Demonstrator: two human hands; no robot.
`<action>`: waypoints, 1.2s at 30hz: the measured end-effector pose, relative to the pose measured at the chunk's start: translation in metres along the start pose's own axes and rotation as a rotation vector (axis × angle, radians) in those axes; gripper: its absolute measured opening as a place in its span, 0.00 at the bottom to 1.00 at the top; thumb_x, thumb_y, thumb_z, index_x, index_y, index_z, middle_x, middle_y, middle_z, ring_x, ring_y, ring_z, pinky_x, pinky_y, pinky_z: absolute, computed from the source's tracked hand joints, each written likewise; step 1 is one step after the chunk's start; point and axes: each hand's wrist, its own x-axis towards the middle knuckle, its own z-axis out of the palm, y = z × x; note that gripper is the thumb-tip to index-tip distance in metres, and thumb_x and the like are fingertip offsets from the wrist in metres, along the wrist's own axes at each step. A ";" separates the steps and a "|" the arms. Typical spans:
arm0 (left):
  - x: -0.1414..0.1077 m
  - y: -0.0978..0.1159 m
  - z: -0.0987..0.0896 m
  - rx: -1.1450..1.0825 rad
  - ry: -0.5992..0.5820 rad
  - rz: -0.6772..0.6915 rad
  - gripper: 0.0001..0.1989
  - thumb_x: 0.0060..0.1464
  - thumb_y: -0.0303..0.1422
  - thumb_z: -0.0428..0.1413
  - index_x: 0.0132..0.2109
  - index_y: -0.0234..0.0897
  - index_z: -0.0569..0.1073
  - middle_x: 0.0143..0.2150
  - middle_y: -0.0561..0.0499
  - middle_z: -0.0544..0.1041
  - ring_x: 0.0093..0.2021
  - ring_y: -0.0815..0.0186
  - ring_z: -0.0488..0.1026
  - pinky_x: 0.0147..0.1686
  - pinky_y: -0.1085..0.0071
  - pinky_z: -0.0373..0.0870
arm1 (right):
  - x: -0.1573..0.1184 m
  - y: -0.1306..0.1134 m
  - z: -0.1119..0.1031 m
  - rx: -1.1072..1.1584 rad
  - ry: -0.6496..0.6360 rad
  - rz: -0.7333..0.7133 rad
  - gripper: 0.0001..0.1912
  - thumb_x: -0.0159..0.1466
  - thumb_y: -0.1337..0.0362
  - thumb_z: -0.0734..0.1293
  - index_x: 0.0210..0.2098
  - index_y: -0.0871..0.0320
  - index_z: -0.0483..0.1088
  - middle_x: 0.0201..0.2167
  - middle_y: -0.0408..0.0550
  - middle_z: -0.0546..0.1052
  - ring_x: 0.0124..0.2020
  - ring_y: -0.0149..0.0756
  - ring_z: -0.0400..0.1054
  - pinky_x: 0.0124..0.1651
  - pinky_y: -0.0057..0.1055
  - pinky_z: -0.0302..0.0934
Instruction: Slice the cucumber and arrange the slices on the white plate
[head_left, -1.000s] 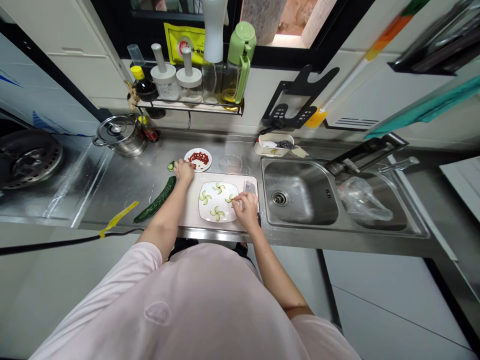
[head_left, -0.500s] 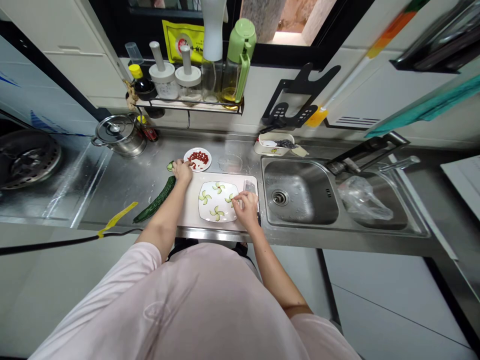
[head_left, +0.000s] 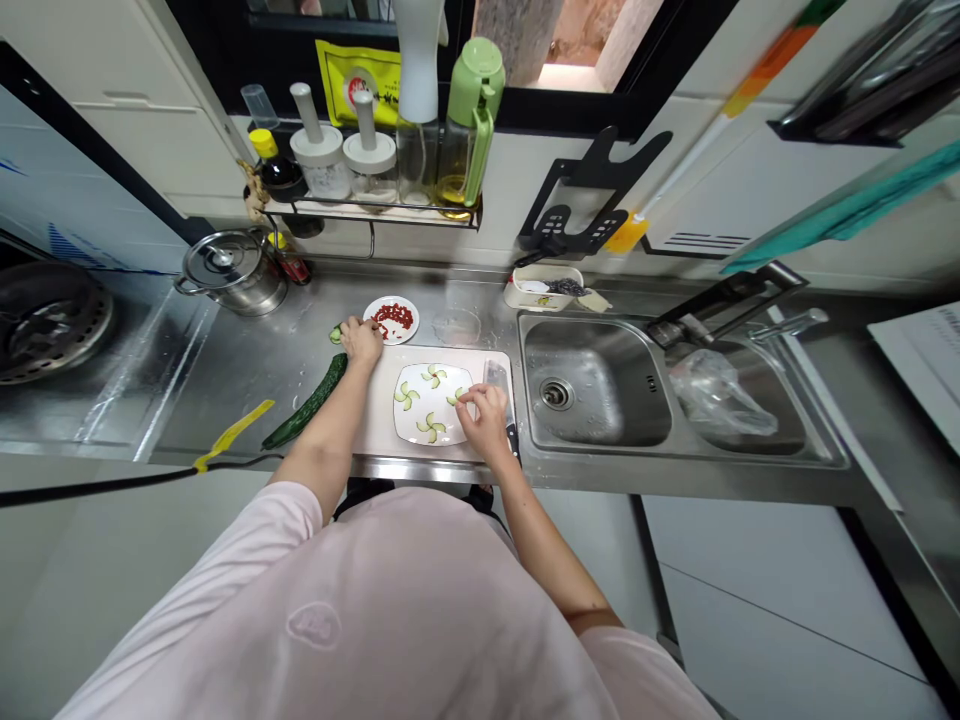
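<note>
On a pale cutting board (head_left: 375,432) sits a white squarish plate (head_left: 410,422) with cucumber slices (head_left: 431,428) arranged in several pinwheels. My right hand (head_left: 486,415) is over the plate's right side, thumb and fingers pinched at the right-hand pinwheel; anything between them is too small to make out. Palm down, my left hand (head_left: 361,340) rests beside the small plate (head_left: 411,337) of chopped red pieces (head_left: 394,317), its fingers bent but apart. A cucumber end (head_left: 336,334) lies by its fingertips. Below that is a long cucumber (head_left: 307,408). Partly behind my right hand lies a knife (head_left: 495,374).
To the right is a double sink (head_left: 600,385) with a plastic bag (head_left: 720,392) in it. A lidded pot (head_left: 232,270) stands back left, near a stove burner (head_left: 56,325). Above the counter, a rack (head_left: 375,212) holds bottles and jars. A small tub (head_left: 544,290) sits behind the sink.
My right hand has shifted slightly left over the plate, and more of the knife shows beside it. My left hand stays by the small plate. The whole view has moved a little.
</note>
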 end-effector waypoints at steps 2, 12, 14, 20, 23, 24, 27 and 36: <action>0.002 0.001 0.000 0.007 -0.002 -0.005 0.11 0.54 0.34 0.51 0.42 0.44 0.77 0.50 0.42 0.65 0.53 0.52 0.58 0.48 0.57 0.56 | 0.000 -0.001 0.000 0.008 -0.001 0.003 0.07 0.63 0.62 0.62 0.33 0.55 0.71 0.40 0.51 0.69 0.50 0.43 0.59 0.56 0.44 0.50; 0.007 0.007 0.002 0.113 -0.014 -0.006 0.13 0.57 0.34 0.48 0.42 0.42 0.77 0.52 0.42 0.65 0.53 0.53 0.58 0.46 0.59 0.57 | 0.000 0.000 -0.003 0.038 0.022 -0.028 0.04 0.62 0.63 0.64 0.32 0.55 0.71 0.39 0.50 0.68 0.49 0.44 0.59 0.55 0.45 0.52; 0.007 0.008 0.002 0.127 -0.008 0.013 0.15 0.59 0.34 0.46 0.43 0.41 0.76 0.52 0.41 0.65 0.53 0.52 0.57 0.46 0.59 0.57 | 0.000 0.000 -0.003 0.040 0.023 -0.029 0.04 0.62 0.64 0.64 0.32 0.55 0.71 0.39 0.50 0.68 0.48 0.43 0.59 0.55 0.45 0.52; 0.006 0.006 0.001 0.144 -0.015 0.030 0.13 0.57 0.36 0.49 0.43 0.41 0.77 0.54 0.41 0.64 0.54 0.51 0.56 0.49 0.58 0.57 | 0.000 0.002 -0.001 0.043 0.029 -0.022 0.04 0.62 0.63 0.64 0.32 0.54 0.71 0.39 0.50 0.68 0.49 0.44 0.59 0.55 0.45 0.51; 0.007 0.007 0.002 0.161 -0.026 0.024 0.13 0.56 0.36 0.50 0.44 0.41 0.77 0.55 0.41 0.64 0.55 0.51 0.56 0.49 0.57 0.57 | 0.000 0.003 -0.001 0.041 0.030 -0.023 0.04 0.62 0.64 0.64 0.32 0.55 0.70 0.40 0.50 0.68 0.49 0.43 0.59 0.55 0.45 0.51; 0.007 0.007 0.003 0.166 -0.024 0.025 0.14 0.57 0.36 0.49 0.44 0.40 0.77 0.55 0.41 0.64 0.55 0.51 0.56 0.49 0.57 0.57 | 0.000 0.003 -0.001 0.041 0.033 -0.024 0.04 0.62 0.64 0.64 0.32 0.55 0.70 0.40 0.50 0.68 0.48 0.43 0.59 0.55 0.45 0.51; 0.008 0.008 0.005 0.162 -0.008 0.052 0.16 0.58 0.35 0.46 0.45 0.38 0.76 0.54 0.39 0.65 0.53 0.51 0.57 0.47 0.57 0.58 | -0.001 0.003 -0.001 0.044 0.037 -0.029 0.04 0.62 0.64 0.64 0.33 0.55 0.71 0.39 0.50 0.68 0.48 0.43 0.60 0.55 0.44 0.52; 0.008 0.005 0.008 0.056 -0.018 0.058 0.15 0.60 0.33 0.43 0.44 0.38 0.74 0.48 0.38 0.70 0.51 0.52 0.62 0.47 0.57 0.56 | -0.003 0.003 -0.003 0.043 0.030 -0.017 0.05 0.63 0.64 0.63 0.32 0.54 0.70 0.39 0.49 0.68 0.48 0.43 0.60 0.54 0.44 0.53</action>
